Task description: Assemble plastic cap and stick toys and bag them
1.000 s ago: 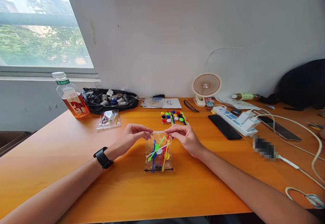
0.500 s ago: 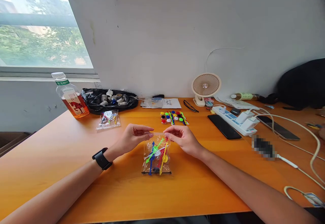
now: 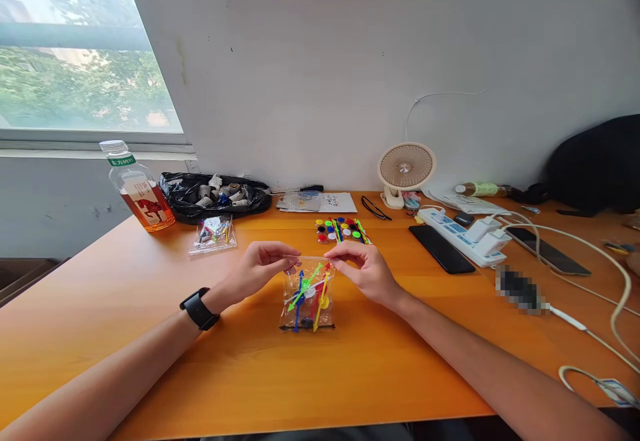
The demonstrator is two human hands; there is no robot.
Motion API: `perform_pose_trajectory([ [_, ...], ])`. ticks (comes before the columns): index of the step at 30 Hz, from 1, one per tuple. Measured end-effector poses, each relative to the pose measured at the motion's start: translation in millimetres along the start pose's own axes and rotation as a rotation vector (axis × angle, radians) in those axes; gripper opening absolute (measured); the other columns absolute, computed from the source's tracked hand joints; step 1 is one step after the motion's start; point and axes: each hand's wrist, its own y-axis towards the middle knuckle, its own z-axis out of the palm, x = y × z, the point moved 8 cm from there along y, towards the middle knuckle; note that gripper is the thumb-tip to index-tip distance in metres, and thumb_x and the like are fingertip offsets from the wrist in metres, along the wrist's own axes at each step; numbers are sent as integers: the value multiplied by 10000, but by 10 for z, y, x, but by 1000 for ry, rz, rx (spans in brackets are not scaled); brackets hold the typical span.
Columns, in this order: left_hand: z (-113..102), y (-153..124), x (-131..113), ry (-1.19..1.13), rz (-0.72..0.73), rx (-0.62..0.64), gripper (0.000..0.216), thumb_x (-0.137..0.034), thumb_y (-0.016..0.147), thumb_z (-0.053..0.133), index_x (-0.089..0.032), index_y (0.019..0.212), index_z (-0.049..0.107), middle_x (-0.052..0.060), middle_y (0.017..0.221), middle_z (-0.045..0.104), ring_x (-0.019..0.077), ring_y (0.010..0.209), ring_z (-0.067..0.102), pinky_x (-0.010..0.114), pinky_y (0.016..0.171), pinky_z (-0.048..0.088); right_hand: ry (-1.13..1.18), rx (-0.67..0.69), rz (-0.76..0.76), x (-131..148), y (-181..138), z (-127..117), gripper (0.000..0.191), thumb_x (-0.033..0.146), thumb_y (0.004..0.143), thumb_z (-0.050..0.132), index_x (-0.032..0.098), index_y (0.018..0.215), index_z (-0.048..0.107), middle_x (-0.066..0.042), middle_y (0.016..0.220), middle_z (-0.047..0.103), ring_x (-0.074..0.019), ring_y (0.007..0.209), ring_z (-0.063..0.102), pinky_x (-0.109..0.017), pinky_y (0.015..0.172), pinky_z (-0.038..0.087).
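Observation:
A clear plastic bag (image 3: 306, 321) hangs between my hands over the front middle of the table. Inside it are several plastic arrow spinners (image 3: 306, 291) in green, blue, white, red, yellow and black, each with a round disc. My left hand (image 3: 263, 266) pinches the bag's top left corner between thumb and fingers. At the top right corner, my right hand (image 3: 363, 271) pinches the same edge. Beyond my hands lies a group of coloured discs and arrows (image 3: 343, 230). To the left rests another clear bag (image 3: 214, 235) with small coloured pieces.
A tilted-looking bottle of amber drink (image 3: 145, 194) stands at the left, beside a black plastic bag (image 3: 173, 194) of scraps. Toward the back are a small fan (image 3: 406, 167) and glasses (image 3: 375, 207). At the right lie a black phone (image 3: 441, 249), a power strip (image 3: 453, 234) and cables.
The bag's lower end has risen slightly, and its top edge has shifted a little upward. My left fingers have moved slightly along the top edge; both hands still hold it.

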Motion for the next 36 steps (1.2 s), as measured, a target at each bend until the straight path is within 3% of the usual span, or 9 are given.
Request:
perform_pose_trajectory([
  [8, -20, -30, 1, -1, -60, -60, 263, -403, 817, 869, -155, 903, 845, 91, 851, 809, 195, 782, 735, 282, 756, 601, -52, 7, -128, 228, -76, 30, 136, 301, 957, 702, 245, 972, 825, -77, 1003, 742, -230, 955, 696, -390, 900, 557],
  [12, -2, -36, 31, -51, -25, -95, 286, -393, 769, 909, -159, 915, 832, 92, 909, 817, 211, 826, 757, 300, 776, 624, -29, 53, 47, 67, -71, 87, 287, 437, 971, 693, 232, 1159, 766, -78, 1089, 760, -227, 966, 709, -364, 877, 565],
  [16, 72, -60, -16, -64, 12, -94, 340, -400, 787, 896, -161, 1016, 820, 99, 995, 820, 227, 893, 769, 331, 837, 638, 19, 150, 153, -70, -66, 187, 346, 524, 957, 691, 189, 961, 780, -58, 912, 777, -212, 850, 708, -326, 783, 558],
  [21, 263, -86, -117, 66, 7, 52, 360, -440, 921, 768, -166, 1152, 800, 115, 1142, 801, 238, 1021, 751, 292, 862, 611, -58, 144, 89, 45, -74, 189, 318, 477, 976, 680, 188, 908, 792, -45, 856, 771, -191, 790, 686, -301, 743, 533],
  [24, 322, -85, -72, 106, -12, 133, 348, -471, 970, 700, -159, 1061, 827, 104, 1037, 817, 218, 914, 747, 262, 782, 586, -97, 208, 69, 74, -105, 235, 323, 467, 996, 655, 188, 926, 802, -39, 828, 765, -169, 713, 668, -287, 693, 526],
  [31, 264, -58, 18, 119, -53, 145, 378, -494, 943, 725, -143, 1011, 844, 88, 869, 803, 173, 719, 678, 244, 644, 515, -36, 287, 124, -11, -168, 285, 369, 517, 1031, 582, 188, 984, 743, -13, 739, 686, -145, 641, 641, -264, 635, 539],
  [36, 329, -95, -49, 129, -49, 187, 353, -477, 935, 738, -142, 927, 848, 65, 799, 775, 144, 674, 626, 224, 597, 462, 12, 354, 227, 22, -182, 325, 384, 546, 942, 709, 167, 949, 772, -18, 686, 686, -132, 580, 609, -252, 565, 500],
])
